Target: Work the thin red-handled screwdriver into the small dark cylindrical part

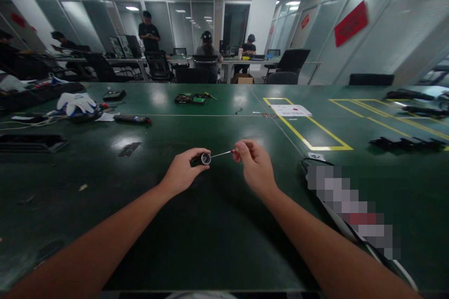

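Observation:
My left hand (pixel 184 168) is closed around a small dark cylindrical part (pixel 206 159) with a pale ring at its end, which faces right and toward me. In my right hand (pixel 255 163) I pinch a small screwdriver (pixel 222 153) with a thin metal shaft and a red collar. Its shaft points left, and the tip is at the rim of the cylindrical part; whether it touches is too small to tell. My fingers hide most of the screwdriver's handle. Both hands are above the green table (pixel 210 224).
White gloves (pixel 76 103) and a dark pen-shaped tool (pixel 132 119) lie at left. An open tool case (pixel 190 98) sits farther back. A paper sheet (pixel 293 110) lies by yellow tape. A partly blurred long object (pixel 351 215) is beside my right arm. Several people are at the far desks.

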Demonstrator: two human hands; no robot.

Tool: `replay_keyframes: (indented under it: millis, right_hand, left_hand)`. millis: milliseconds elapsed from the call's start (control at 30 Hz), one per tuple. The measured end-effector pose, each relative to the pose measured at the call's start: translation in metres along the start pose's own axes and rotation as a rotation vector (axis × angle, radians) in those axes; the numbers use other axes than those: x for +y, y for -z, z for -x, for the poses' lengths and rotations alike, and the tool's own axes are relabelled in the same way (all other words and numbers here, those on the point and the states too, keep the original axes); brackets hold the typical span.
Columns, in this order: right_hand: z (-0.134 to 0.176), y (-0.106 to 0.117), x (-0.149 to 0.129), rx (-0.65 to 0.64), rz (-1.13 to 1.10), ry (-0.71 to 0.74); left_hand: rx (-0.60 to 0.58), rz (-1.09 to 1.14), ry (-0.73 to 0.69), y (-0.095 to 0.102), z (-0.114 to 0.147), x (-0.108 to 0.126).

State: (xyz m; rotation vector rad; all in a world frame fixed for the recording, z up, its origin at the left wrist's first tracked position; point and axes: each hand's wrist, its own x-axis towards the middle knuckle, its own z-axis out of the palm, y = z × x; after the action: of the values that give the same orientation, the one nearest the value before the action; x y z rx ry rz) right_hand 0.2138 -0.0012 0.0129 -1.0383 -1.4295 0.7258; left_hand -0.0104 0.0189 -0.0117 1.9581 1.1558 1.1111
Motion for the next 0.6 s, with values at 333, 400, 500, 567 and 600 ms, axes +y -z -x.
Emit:
replay_keyframes:
  millis: [333,400,500,567,600]
  right_hand:
    - [0.0051,0.0003,-0.0038,-0.066,0.142,0.028]
    - [0.0057,0.0005,-0.0055,-0.055,0.193,0.038]
    - [0.0056,0.0011,-0.0072,-0.04,0.241,0.056]
    - [0.0049,0.0014,-0.0068,-0.046,0.224,0.061]
    - [0.0045,0.0014,-0.0061,-0.05,0.209,0.06]
  left_hand:
    - [0.009,-0.019,-0.002,-0.0026,0.0016,-0.0031]
    - [0.02,-0.015,-0.017,-0.0025,0.0012,-0.0051]
    - [0.015,-0.014,-0.038,-0.0026,0.001,-0.0058]
    - [0.003,-0.012,-0.047,-0.0031,0.0016,-0.0055]
    - [-0.002,-0.013,-0.048,-0.0035,0.0019,-0.0053]
